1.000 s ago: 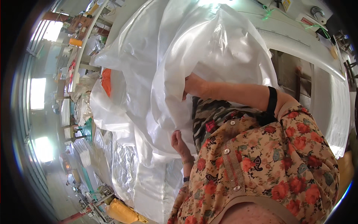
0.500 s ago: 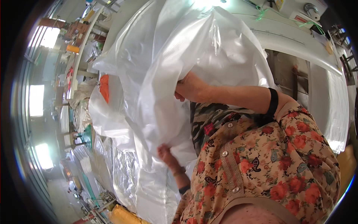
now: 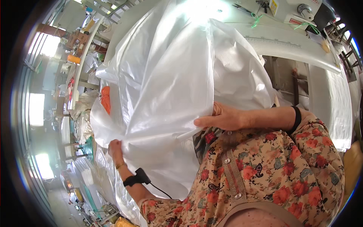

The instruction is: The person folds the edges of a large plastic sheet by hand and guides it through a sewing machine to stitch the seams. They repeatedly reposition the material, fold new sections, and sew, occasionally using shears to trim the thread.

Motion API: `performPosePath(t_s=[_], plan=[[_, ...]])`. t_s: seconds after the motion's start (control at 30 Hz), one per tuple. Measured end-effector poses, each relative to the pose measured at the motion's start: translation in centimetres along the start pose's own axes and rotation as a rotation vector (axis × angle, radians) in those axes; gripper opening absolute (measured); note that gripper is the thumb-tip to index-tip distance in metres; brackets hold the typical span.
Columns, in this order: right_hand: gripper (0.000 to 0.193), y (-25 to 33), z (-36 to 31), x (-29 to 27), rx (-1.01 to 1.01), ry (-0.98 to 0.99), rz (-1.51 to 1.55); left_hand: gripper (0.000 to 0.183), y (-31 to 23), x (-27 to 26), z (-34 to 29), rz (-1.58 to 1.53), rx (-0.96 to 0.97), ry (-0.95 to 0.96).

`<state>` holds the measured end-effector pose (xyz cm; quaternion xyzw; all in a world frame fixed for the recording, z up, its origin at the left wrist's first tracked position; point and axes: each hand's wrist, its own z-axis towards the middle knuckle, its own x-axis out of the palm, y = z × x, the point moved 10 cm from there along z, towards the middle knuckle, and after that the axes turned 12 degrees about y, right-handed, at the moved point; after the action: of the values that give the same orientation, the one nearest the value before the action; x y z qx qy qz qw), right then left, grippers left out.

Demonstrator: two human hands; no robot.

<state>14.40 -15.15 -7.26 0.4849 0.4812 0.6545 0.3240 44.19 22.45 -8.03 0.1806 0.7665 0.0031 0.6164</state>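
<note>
A large, shiny, translucent white plastic sheet [image 3: 170, 75] hangs from the table and drapes in folds before me. At its left, my left hand [image 3: 115, 148] is closed on a gathered bit of it, and creases run from there toward the right. My right hand [image 3: 223, 116] pinches the sheet's near edge between thumb and fingers, close to my body. Between the two hands the sheet is pulled fairly taut. Its far end rises to a bright lamp glare on the table, where detail is washed out.
A white machine [image 3: 297, 11] with a round knob stands at the far right of the white table [image 3: 257, 28]. Snips [image 3: 244, 9] and green thread [image 3: 257, 20] lie beside it. An orange piece [image 3: 106, 99] rests left of the sheet. White sheeting [image 3: 331, 102] hangs at right.
My left hand has moved left and away from me, drawing the sheet out. My right hand has come down and right to the sheet's near edge. The folds between them have tightened.
</note>
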Motion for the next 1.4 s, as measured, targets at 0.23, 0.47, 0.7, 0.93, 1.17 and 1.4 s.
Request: performPosePath(t_s=[0.23,0.47,0.7,0.93,1.17,1.4], plan=[[0.022,0.2,-1.1,0.0,0.046,-0.324,-0.309,0.025,-24.7,-14.4,-11.7,-0.937,0.891,-0.231],[0.036,1.4,0.5,6.8,-0.150,0.175,-1.194,0.020,-34.8,-10.2,-15.3,-0.843,0.931,0.205],[0.034,-1.7,-4.7,-11.2,0.149,-0.764,-0.306,0.016,-30.4,-11.8,-11.2,-1.271,0.858,0.010],[0.028,-9.1,-2.6,-9.9,0.314,-0.656,-0.213,0.019,-30.9,-15.2,-11.8,-1.148,0.847,-0.138],[0.019,-6.7,-0.8,-5.1,0.185,-0.213,0.123,0.024,-31.5,-14.1,-12.8,-1.066,0.909,-0.140],[0.012,2.1,-3.5,1.3,-0.020,-0.009,0.023,0.020,-33.5,-12.1,-15.3,-0.955,0.901,-0.039]])
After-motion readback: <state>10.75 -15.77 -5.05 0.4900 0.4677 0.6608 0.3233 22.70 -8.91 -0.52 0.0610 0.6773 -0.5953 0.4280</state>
